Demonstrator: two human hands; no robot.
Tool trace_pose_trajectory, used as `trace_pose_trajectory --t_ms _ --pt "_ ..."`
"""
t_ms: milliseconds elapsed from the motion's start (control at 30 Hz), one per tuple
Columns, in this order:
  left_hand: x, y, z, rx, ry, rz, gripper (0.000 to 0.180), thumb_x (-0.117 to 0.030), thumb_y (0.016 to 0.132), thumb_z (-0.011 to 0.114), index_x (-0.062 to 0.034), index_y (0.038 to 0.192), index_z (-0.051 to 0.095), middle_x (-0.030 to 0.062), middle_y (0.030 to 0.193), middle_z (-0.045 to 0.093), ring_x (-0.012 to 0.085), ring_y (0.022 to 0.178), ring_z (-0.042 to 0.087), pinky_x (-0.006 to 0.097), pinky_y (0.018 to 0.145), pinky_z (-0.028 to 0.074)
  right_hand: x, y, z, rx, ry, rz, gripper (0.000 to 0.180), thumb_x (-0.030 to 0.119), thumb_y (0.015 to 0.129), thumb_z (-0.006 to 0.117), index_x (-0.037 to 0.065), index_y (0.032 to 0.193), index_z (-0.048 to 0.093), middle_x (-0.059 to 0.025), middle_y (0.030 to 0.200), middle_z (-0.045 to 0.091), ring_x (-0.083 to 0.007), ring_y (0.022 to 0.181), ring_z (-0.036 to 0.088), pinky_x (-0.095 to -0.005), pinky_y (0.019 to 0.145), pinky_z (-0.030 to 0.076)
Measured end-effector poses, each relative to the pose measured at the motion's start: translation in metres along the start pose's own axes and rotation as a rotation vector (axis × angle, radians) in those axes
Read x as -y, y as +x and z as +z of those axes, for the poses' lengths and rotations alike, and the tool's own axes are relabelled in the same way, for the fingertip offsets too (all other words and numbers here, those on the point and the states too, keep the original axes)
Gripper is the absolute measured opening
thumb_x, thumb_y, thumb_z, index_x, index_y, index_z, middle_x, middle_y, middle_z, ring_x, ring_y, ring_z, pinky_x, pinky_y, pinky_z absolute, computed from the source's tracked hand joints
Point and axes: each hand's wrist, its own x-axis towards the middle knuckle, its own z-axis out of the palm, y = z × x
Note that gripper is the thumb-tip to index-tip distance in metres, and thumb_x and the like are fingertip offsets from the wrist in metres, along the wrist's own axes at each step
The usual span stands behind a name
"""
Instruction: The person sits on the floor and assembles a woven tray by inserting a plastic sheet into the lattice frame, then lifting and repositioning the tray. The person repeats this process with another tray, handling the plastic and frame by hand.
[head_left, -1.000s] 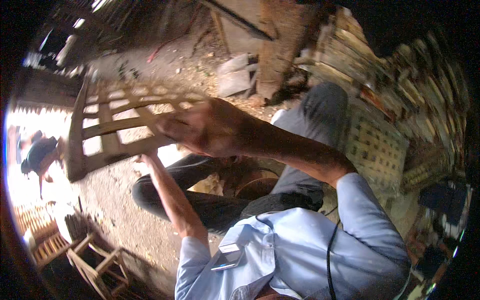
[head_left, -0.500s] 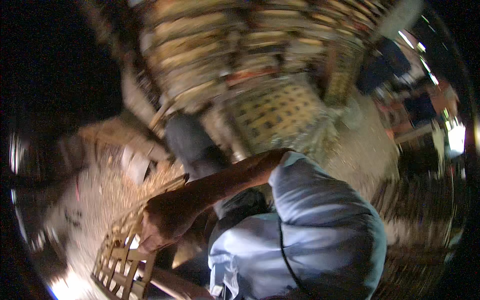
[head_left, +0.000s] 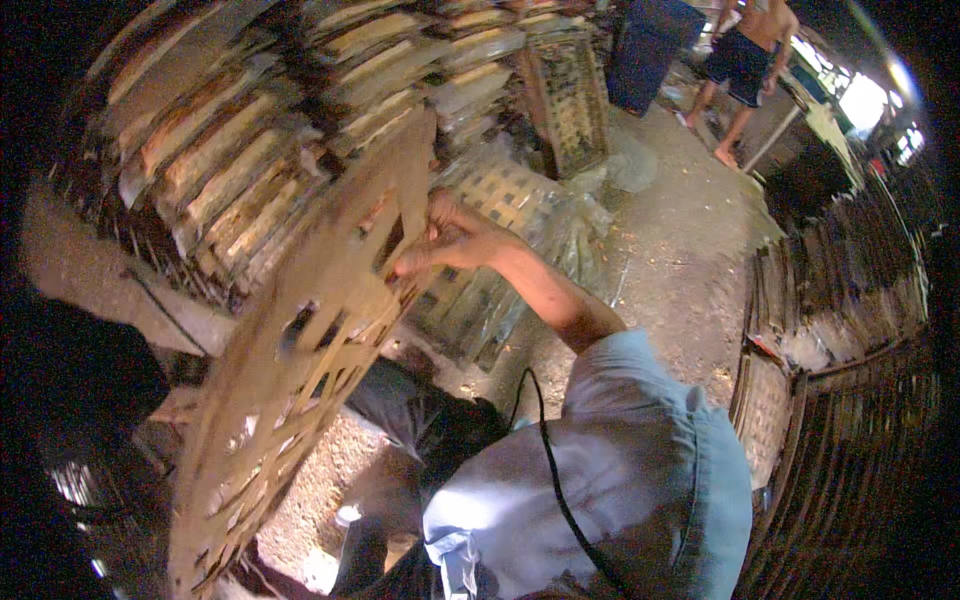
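A long woven bamboo tray (head_left: pixel 325 300) with an open lattice stands tilted on its edge, across the left of the head view. My right hand (head_left: pixel 445 240) reaches over from the right and grips its upper edge, fingers through or over the rim. At the tray's lower end, near the bottom edge, a dark, reddish patch may be part of my left arm (head_left: pixel 265 575); the fingers of that hand are hidden. Just beyond my right hand another woven tray (head_left: pixel 505 200) lies low, partly covered by clear plastic.
Tall stacks of similar trays (head_left: pixel 225 160) line the far left and back. One tray (head_left: pixel 565 100) leans upright there. A dark blue bin (head_left: pixel 650 50) and a person in dark shorts (head_left: pixel 745 60) stand at the far right. More stacked trays (head_left: pixel 840 290) line the right side.
The bamboo tray has risen from the lower left and now stands across the left side, with my right hand farther forward. My view has swung right, bringing the other person into sight.
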Motion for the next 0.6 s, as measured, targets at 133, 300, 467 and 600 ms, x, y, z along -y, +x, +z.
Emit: trace_pose_trajectory --t_ms 133,300,467,600 --pt "-0.034 -0.001 0.051 0.13 0.002 0.023 0.041 -0.015 0.097 0.064 0.0034 0.133 0.056 0.0168 0.126 0.063 0.0278 0.116 0.059 0.041 0.097 0.051 -0.028 -0.009 -0.047 -0.354 0.499 -0.087 0.044 0.018 0.086 0.083 0.004 0.125 0.069 -0.0065 0.116 0.074 -0.0206 0.106 0.069 -0.0363 0.095 0.054" --pt "-0.074 -0.009 0.088 0.271 0.029 0.066 0.038 -0.008 0.094 0.068 0.0041 0.129 0.059 0.0161 0.121 0.066 0.0254 0.109 0.061 0.038 0.092 0.052 -0.059 -0.06 -0.137 -0.553 0.464 -0.026 0.033 0.022 0.093 0.074 0.005 0.121 0.069 -0.0047 0.107 0.074 -0.0194 0.098 0.07 -0.0356 0.088 0.055" --pt "-0.129 -0.017 0.1 0.451 0.207 0.181 0.037 -0.001 0.09 0.072 0.0048 0.125 0.062 0.0153 0.115 0.068 0.023 0.103 0.064 0.035 0.087 0.053 -0.084 -0.109 -0.192 -0.809 -0.094 0.227 0.042 0.04 0.099 0.064 0.007 0.126 0.067 -0.0053 0.11 0.071 -0.0181 0.098 0.065 -0.0386 0.088 0.053" --pt "-0.079 -0.03 0.188 0.779 0.485 0.556 0.028 -0.004 0.094 0.07 0.0019 0.121 0.064 0.0134 0.108 0.069 0.0202 0.102 0.064 0.033 0.077 0.06 -0.099 -0.175 -0.311 -0.875 -0.436 0.455 0.047 0.043 0.1 0.061 0.007 0.131 0.066 -0.0068 0.116 0.068 -0.0189 0.102 0.063 -0.0417 0.091 0.05"
